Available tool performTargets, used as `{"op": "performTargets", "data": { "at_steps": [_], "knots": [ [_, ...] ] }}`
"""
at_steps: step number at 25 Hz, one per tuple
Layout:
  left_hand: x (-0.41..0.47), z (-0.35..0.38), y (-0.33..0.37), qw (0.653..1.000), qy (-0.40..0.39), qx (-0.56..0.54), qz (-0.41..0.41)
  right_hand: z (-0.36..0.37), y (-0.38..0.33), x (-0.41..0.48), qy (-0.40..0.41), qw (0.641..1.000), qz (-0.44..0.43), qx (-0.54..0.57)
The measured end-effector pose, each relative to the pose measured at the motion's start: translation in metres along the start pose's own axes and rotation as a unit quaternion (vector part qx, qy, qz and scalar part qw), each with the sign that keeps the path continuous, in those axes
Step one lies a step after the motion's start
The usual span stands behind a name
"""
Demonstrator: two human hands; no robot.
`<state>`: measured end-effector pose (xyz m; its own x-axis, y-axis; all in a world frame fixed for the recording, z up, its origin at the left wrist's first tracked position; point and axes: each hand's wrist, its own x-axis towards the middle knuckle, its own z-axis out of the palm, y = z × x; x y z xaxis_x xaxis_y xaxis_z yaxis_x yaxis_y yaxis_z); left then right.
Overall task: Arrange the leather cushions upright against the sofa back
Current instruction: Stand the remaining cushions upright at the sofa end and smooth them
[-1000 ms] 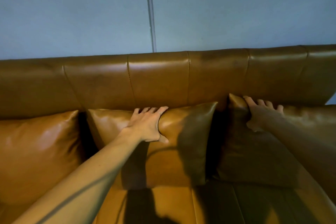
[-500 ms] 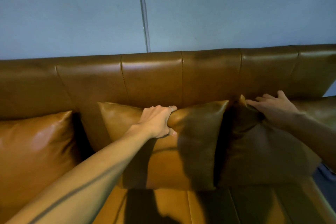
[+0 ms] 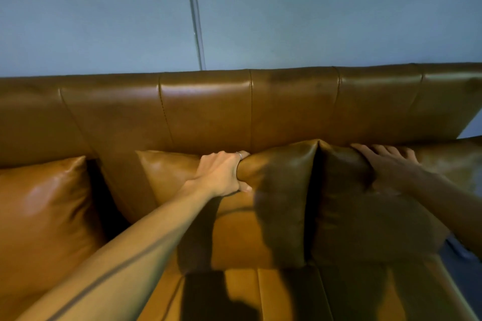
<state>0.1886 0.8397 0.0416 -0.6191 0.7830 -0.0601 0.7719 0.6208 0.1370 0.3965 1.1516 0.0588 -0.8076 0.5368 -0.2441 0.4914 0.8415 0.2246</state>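
**Head view: both hands on two tan cushions at the sofa back**

Head camera looks down along both bare forearms toward the tan, panel-stitched leather sofa back (image 3: pixel 208 112), which stands before a grey-blue wall (image 3: pixel 313 8) with a thin vertical strip (image 3: pixel 194 13).

Left hand (image 3: pixel 221 173): fingers curled together over the top edge of the middle tan leather cushion (image 3: pixel 234 229), thumb pressed against its front face, so the edge is clamped. A thin ring (image 3: pixel 240 155) shows on one finger. This cushion stands upright, top edge touching the sofa back.

Right hand (image 3: pixel 386 167): lies in shadow, palm down on the top of the right-hand, darker-looking tan leather cushion (image 3: pixel 365 216); fingers slightly spread and reaching over its top edge. Whether the thumb closes underneath cannot be told. This cushion also stands upright; its upper left corner touches the middle cushion's upper right corner.

Third tan leather cushion (image 3: pixel 44 216) sits at far left, apart from the middle one, a dark gap between them. All three rest on the tan leather seat (image 3: pixel 242 294).
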Motion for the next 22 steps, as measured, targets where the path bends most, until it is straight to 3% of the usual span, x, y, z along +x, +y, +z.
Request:
{"op": "performTargets", "data": {
  "at_steps": [7, 15, 22],
  "knots": [
    [0.003, -0.011, 0.007, 0.993, -0.113, -0.039, -0.004, 0.008, -0.004, -0.009, 0.029, 0.999, 0.020, 0.007],
    [0.005, -0.048, 0.077, 0.995, 0.014, -0.097, 0.035, -0.016, 0.000, -0.058, 0.055, 0.993, 0.075, 0.077],
    [0.028, -0.045, 0.181, 0.993, 0.027, -0.067, 0.088, -0.002, 0.077, -0.093, 0.042, 0.959, 0.180, 0.214]
  ]
}}
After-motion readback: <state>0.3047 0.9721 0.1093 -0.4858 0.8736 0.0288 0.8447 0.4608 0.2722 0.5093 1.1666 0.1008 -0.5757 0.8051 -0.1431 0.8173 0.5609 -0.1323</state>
